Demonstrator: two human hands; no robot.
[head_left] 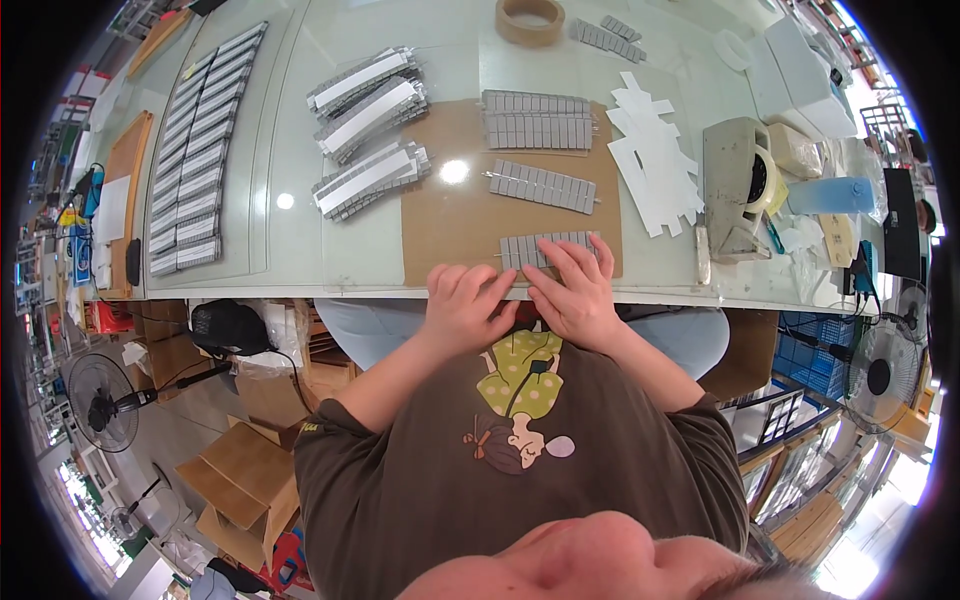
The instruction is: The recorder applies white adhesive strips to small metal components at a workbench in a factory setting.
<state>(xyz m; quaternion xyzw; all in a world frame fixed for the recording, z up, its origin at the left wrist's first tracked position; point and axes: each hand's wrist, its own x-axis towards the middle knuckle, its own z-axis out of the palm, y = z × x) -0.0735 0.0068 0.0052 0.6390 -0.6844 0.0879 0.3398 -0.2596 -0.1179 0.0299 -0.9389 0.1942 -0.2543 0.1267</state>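
Observation:
A grey segmented strip (520,250) lies at the near edge of a brown cardboard sheet (435,240), by the table's front edge. My right hand (575,300) is over its right part, fingers on top and thumb at the near edge. My left hand (462,305) has its fingers curled, with index fingertip and thumb at the strip's near left corner. Anything thin between the fingertips is too small to make out. Farther up the cardboard lie a slightly tilted segmented strip (543,187) and a pair of strips (538,120) side by side.
Left of the cardboard are stacks of grey strips with white backing (370,180). Long rows of strips (205,150) lie farther left. White cut sheets (650,150) and a tape dispenser (735,185) stand to the right. A tape roll (530,35) sits at the back.

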